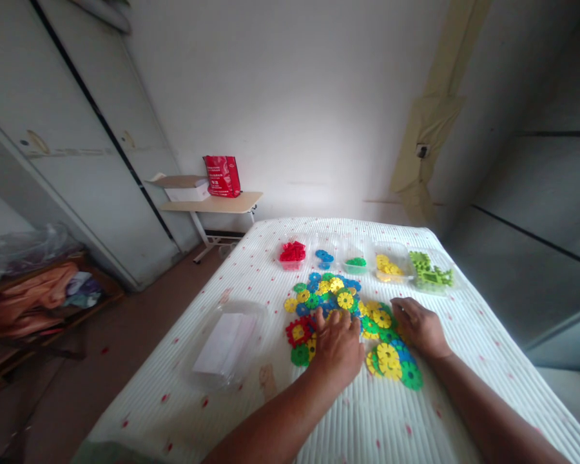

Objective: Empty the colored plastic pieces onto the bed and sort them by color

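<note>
A loose pile of blue, green and yellow plastic snowflake discs [345, 299] lies on the white patterned table cover. My left hand [339, 345] rests on the near side of this pile, fingers stretched out over the discs; its palm hides some of them. A red square building piece [297, 331] with a yellow disc in its middle sits just left of that hand. At the pile's right edge is my right hand [423, 327], its fingers apart and bent down onto the discs. Between my hands, nearer me, several yellow discs [387, 359] and a green disc [411, 375] lie flat.
Behind the pile stand clear tubs of red pieces [292, 252], blue discs [324, 258], green discs [356, 263], yellow discs [389, 265] and lime-green pieces [431, 270]. A clear lidded container [227, 345] with paper lies left. A side table [236, 202] holds a red bag [222, 176].
</note>
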Available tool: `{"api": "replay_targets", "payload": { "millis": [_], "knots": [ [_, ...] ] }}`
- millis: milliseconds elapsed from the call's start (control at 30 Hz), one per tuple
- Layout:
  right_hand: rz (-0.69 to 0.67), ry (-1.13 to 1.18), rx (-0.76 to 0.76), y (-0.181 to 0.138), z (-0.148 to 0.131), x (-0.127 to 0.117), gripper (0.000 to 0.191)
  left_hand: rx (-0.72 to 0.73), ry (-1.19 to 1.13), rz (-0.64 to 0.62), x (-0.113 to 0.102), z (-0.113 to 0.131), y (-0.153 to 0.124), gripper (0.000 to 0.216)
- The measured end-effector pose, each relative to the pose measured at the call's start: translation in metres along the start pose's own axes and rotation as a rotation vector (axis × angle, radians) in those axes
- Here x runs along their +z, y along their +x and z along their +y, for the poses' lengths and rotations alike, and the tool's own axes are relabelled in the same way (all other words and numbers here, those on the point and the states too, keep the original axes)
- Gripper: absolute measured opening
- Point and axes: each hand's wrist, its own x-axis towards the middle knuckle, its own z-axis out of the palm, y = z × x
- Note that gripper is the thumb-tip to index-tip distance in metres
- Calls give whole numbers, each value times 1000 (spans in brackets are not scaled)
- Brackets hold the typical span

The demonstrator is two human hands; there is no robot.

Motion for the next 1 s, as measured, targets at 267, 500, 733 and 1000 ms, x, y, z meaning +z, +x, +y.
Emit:
{"api": "replay_targets", "payload": {
  "millis": [267, 500, 733, 1000],
  "knots": [
    [-7, 17, -15, -1, 3, -2, 29, 243, -90, -58, -10, 6, -13, 25],
    [-4, -15, -40, 1, -3, -2, 31, -45, 44, -30, -35, -38, -17, 24],
    [-23, -11, -17, 1, -4, -1, 31, 72, -35, -80, -17, -16, -27, 57],
    [-41, 20, 5, -5, 5, 0, 30, 132, -131, -37, -24, -21, -29, 32]
  ]
}}
